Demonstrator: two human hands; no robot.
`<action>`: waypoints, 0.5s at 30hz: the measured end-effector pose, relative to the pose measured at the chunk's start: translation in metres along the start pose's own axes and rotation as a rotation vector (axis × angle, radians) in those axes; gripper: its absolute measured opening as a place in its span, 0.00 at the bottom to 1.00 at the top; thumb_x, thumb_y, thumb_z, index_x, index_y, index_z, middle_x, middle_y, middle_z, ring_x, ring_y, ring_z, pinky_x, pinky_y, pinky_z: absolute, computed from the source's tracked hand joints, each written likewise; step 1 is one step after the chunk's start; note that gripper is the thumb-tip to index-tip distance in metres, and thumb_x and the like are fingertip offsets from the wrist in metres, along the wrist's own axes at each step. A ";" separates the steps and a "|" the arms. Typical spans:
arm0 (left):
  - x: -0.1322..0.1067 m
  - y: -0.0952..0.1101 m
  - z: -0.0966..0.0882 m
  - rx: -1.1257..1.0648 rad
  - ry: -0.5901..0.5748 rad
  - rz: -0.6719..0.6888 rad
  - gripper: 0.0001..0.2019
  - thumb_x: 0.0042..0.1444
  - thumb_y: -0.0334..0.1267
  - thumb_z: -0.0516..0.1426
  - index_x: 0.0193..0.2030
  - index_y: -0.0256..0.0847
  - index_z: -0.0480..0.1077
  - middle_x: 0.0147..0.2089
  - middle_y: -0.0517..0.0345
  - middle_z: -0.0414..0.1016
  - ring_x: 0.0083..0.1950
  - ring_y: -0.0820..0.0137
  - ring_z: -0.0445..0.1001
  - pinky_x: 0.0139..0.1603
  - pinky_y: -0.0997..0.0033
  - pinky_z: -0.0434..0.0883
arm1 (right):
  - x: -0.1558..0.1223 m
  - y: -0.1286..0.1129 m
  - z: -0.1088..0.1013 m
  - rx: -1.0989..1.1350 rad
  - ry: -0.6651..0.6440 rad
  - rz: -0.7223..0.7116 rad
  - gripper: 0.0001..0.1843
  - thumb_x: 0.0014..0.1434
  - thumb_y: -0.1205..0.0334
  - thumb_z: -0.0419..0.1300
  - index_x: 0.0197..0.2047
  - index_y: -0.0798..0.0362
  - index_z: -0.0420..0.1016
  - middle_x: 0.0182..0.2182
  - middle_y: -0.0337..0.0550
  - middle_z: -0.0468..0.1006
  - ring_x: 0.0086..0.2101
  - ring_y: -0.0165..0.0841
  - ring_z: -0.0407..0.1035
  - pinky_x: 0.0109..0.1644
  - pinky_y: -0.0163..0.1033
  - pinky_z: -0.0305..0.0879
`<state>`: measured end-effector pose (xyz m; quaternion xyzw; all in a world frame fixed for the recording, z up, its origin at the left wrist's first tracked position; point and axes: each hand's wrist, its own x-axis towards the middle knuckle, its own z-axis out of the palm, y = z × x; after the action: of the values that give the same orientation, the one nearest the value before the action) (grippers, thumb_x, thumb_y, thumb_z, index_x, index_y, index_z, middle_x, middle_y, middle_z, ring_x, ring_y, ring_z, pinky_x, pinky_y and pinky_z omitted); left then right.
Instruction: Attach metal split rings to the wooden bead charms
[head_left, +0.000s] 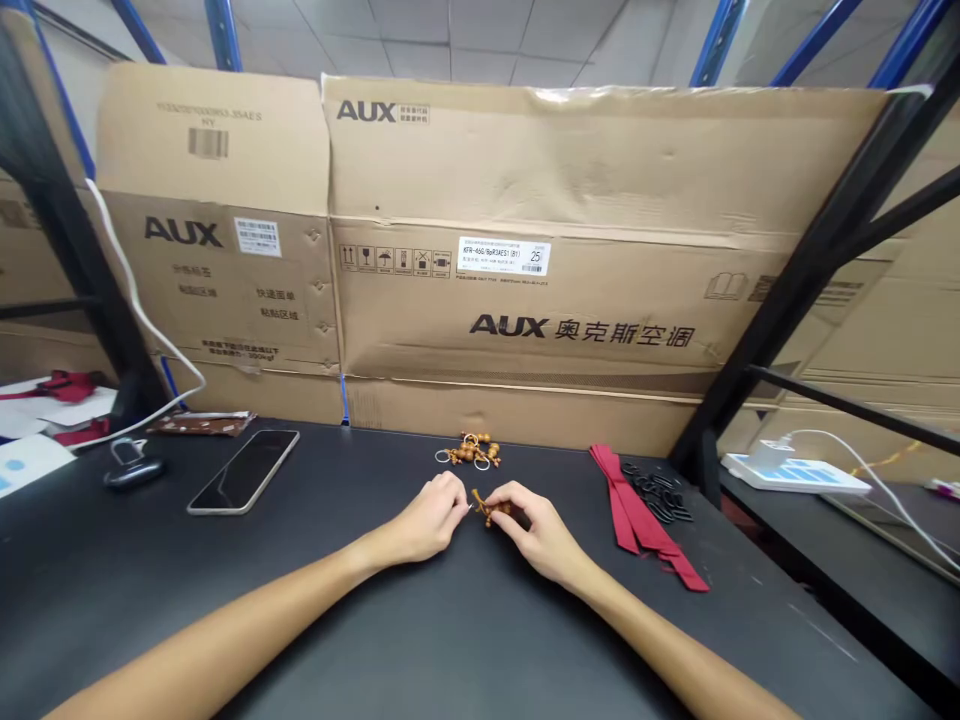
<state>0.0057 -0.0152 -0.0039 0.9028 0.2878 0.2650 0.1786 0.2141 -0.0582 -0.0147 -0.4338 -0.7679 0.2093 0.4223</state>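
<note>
Over the middle of the black table, my right hand (536, 530) pinches a small brown beaded charm (495, 514) with a yellowish-brown cord end pointing up and left. My left hand (431, 520) is closed just to its left, thumb against the fingers. A tiny bright metallic bit (471, 507) shows at its fingertips, probably part of a ring; most of it is hidden by the fingers. A narrow gap separates the two hands. Just beyond them lies a small pile of brown beaded keychains (471, 452) with silver rings, near the cardboard.
On the right lie red ribbon strips (641, 520) beside a heap of black clasps (658, 495). To the left are a phone (244, 472), a black key fob (133, 470) and a brown wrapper (202, 424). Cardboard panels (525, 300) wall off the back; a power strip (795, 474) sits far right.
</note>
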 end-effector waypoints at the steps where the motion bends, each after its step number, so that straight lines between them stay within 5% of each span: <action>1: 0.001 0.002 0.001 -0.017 0.007 -0.024 0.11 0.65 0.34 0.44 0.32 0.40 0.61 0.39 0.54 0.66 0.41 0.67 0.64 0.47 0.64 0.65 | 0.000 -0.002 0.000 0.016 0.008 -0.002 0.06 0.62 0.60 0.55 0.40 0.51 0.71 0.33 0.40 0.74 0.31 0.31 0.69 0.38 0.38 0.66; 15: 0.003 0.002 0.014 -0.163 0.018 -0.058 0.12 0.64 0.36 0.47 0.30 0.40 0.65 0.40 0.56 0.69 0.43 0.69 0.67 0.49 0.66 0.66 | -0.002 -0.008 0.004 -0.002 0.023 -0.081 0.06 0.61 0.60 0.56 0.40 0.51 0.72 0.33 0.42 0.73 0.31 0.31 0.68 0.37 0.37 0.67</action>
<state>0.0167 -0.0180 -0.0129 0.8742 0.2930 0.2902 0.2563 0.2073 -0.0636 -0.0120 -0.4051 -0.7801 0.1865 0.4388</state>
